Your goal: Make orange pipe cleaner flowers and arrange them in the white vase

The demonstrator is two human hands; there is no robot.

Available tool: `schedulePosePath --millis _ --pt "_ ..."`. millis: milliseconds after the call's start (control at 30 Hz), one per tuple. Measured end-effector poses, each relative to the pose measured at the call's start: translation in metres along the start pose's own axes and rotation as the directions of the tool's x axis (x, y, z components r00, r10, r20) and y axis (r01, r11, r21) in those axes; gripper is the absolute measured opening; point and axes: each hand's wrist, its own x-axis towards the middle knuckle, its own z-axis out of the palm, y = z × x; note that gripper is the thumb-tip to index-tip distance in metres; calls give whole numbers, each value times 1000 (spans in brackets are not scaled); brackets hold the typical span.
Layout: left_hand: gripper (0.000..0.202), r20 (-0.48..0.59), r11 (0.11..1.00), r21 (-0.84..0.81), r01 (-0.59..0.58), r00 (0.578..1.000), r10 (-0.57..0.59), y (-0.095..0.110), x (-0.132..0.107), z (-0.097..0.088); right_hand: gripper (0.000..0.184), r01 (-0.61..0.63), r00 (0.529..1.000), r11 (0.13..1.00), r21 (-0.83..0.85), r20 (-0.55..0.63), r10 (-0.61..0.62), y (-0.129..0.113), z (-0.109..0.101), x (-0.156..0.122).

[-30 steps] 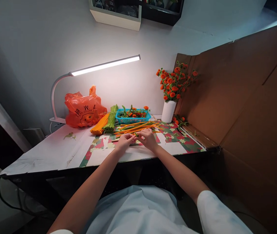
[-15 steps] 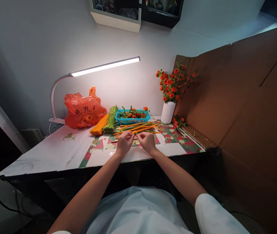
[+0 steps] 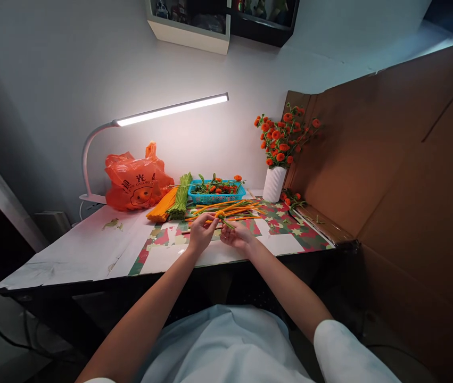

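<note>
My left hand (image 3: 201,232) and my right hand (image 3: 237,234) meet over the front of the patterned table mat (image 3: 290,226). Between their fingertips is a small orange pipe-cleaner bud on a green stem (image 3: 221,215), with both hands pinched on it. Just behind the hands lies a loose spread of orange and green pipe cleaners (image 3: 230,207). A blue basket (image 3: 202,198) with finished orange buds stands behind that.
Bundles of orange and green pipe cleaners (image 3: 172,202) lie left of the basket, beside an orange plastic bag (image 3: 136,181). A white vase of orange flowers (image 3: 274,183) stands at the back right. A desk lamp (image 3: 170,109) arches overhead. Cardboard (image 3: 389,159) walls the right side.
The hands have lifted slightly off the mat and the orange bud now shows between the fingertips, raised a little; the right hand has turned palm-up.
</note>
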Motion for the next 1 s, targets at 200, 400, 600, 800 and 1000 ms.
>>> schedulePosePath --millis 200,400,600,800,1000 --pt "34 103 940 -217 263 964 -246 -4 4 -3 32 334 929 824 -458 13 -370 -3 -10 4" --pt "35 211 954 -89 287 941 -264 -1 1 -2 16 432 860 152 -889 355 -367 -38 -20 -14" --pt "36 370 971 -31 237 905 -209 6 -5 -3 17 474 778 -326 -818 562 -279 -47 -8 -22" --pt "36 359 959 -92 267 908 -218 4 -4 -1 18 431 876 102 -896 389 -284 -42 -19 -14" --pt "29 259 982 -119 148 959 -114 3 -4 -1 23 80 994 775 -627 108 -15 -33 -25 -5"
